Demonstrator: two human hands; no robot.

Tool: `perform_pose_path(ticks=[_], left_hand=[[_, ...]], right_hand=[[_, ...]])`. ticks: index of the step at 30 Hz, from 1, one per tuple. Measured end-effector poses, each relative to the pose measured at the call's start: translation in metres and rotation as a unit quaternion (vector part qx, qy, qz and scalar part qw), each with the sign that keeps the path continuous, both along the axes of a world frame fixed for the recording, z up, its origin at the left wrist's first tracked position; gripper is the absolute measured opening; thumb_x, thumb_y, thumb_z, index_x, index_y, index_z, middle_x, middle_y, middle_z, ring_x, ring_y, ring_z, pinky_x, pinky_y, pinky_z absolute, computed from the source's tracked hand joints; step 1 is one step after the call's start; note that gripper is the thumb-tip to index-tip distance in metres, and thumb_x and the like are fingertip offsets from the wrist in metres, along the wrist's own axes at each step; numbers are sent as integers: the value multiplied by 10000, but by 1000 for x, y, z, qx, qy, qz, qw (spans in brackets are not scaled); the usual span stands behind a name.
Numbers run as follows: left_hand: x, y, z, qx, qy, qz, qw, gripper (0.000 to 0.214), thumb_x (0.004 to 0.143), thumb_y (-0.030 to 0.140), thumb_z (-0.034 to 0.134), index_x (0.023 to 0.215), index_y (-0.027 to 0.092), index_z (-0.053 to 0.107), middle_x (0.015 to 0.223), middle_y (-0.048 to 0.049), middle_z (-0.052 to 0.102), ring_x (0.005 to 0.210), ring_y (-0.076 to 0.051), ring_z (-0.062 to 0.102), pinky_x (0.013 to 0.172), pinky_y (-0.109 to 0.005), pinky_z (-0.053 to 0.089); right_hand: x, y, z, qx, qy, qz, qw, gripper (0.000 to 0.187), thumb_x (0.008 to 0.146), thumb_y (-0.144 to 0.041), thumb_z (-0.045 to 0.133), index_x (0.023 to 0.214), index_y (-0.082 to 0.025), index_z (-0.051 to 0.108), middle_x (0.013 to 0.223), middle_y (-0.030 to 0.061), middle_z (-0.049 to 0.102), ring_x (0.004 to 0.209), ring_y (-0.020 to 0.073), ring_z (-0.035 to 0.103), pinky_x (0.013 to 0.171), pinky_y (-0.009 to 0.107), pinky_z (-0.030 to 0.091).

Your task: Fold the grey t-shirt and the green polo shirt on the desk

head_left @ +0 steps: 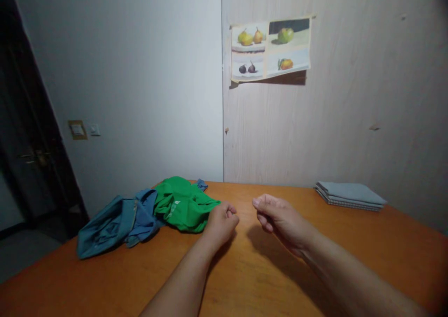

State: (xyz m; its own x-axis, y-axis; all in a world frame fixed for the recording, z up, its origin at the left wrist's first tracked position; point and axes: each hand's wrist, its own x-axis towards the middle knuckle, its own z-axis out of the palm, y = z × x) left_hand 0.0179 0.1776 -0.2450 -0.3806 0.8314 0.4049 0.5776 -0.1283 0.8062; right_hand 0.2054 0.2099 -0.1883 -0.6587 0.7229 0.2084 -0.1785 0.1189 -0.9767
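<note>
While green cloth (187,209) borders left hand (220,222), open tabletop (241,279) spreads beneath right hand (282,219)

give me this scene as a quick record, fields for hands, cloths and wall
left hand: curled beside crumpled green cloth, contact unclear
right hand: raised over orange table, fingers curled, nothing seen held
left side: crumpled blue cloth
far right: folded grey cloth stack
wall: sheet of fruit pictures
</note>
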Motion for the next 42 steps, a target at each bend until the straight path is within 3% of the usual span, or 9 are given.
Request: perform_pose_path(ticks=[6, 10, 12, 15, 19, 23, 29, 34, 42], left_hand=[[29, -15, -3, -66, 60, -190, 978, 134, 686, 107, 552, 767, 179, 630, 673, 28, 576, 620, -114, 492, 544, -218, 313], [22, -19, 14, -39, -36, -194, 979, 115, 788, 202, 545, 833, 173, 647, 701, 3, 598, 615, -117, 519, 562, -219, 369], [9, -18, 25, 24, -71, -117, 990, 145, 834, 270, 535, 872, 175, 639, 720, 2, 598, 619, -123, 531, 587, -228, 407], [-18, -16, 35, 141, -46, 95, 984, 182, 856, 297, 531, 961, 184, 628, 858, -29, 637, 768, -169, 599, 724, -283, 478], [-47, -18, 36, 163, 32, 412, 896, 366, 824, 316, 620, 1171, 205, 593, 1261, -127, 583, 1229, -311, 508, 1028, -484, 390], [-61, -20, 29, 113, -39, 517, 848, 606, 773, 340, 675, 1334, 216, 481, 1427, -180, 478, 1352, -380, 411, 1056, -586, 340], [-92, -10, 2, 69, -183, 491, 849, 795, 677, 423, 770, 1349, 136, 454, 1327, -266, 549, 1239, -392, 549, 964, -523, 449], [-111, 4, -14, 90, -201, 393, 893, 353, 785, 285, 661, 1110, 154, 617, 998, -110, 724, 903, -226, 712, 774, -323, 540], [-82, -6, 20, 217, -74, 310, 923, 222, 870, 301, 585, 1036, 225, 712, 1191, -69, 644, 1172, -200, 586, 1064, -333, 414]], right_hand=[[-7, 26, -26, 60, -74, -104, 990, 340, 794, -512, 668, 758, -194, 552, 682, -9, 574, 587, 124, 508, 540, 255, 354], [-17, 32, -58, 74, -92, -84, 989, 298, 817, -463, 660, 891, -176, 632, 798, 28, 616, 669, 144, 556, 607, 278, 424], [-21, 29, -74, 66, -89, -78, 991, 391, 863, -492, 619, 1092, -176, 636, 930, 71, 650, 715, 158, 594, 620, 291, 456], [-21, 24, -87, 102, -121, -54, 986, 615, 862, -538, 632, 1364, -196, 538, 1212, 154, 632, 968, 235, 651, 794, 364, 519], [-15, 19, -85, 249, -188, -26, 950, 739, 810, -546, 697, 1449, -238, 491, 1459, 146, 509, 1311, 322, 487, 1085, 494, 383], [-15, 14, -79, 309, -205, 3, 929, 642, 850, -506, 660, 1433, -277, 520, 1414, 110, 567, 1278, 319, 523, 1077, 489, 403], [-18, 7, -77, 312, -197, 29, 929, 526, 876, -403, 629, 1381, -263, 576, 1360, 100, 614, 1242, 302, 559, 1063, 467, 430], [-19, 4, -76, 313, -193, 37, 929, 538, 879, -371, 618, 1405, -273, 557, 1371, 88, 615, 1234, 300, 572, 1063, 468, 436], [-18, 9, -84, 318, -204, 17, 926, 540, 854, -427, 640, 1369, -267, 602, 1361, 98, 625, 1250, 321, 566, 1090, 484, 411]])
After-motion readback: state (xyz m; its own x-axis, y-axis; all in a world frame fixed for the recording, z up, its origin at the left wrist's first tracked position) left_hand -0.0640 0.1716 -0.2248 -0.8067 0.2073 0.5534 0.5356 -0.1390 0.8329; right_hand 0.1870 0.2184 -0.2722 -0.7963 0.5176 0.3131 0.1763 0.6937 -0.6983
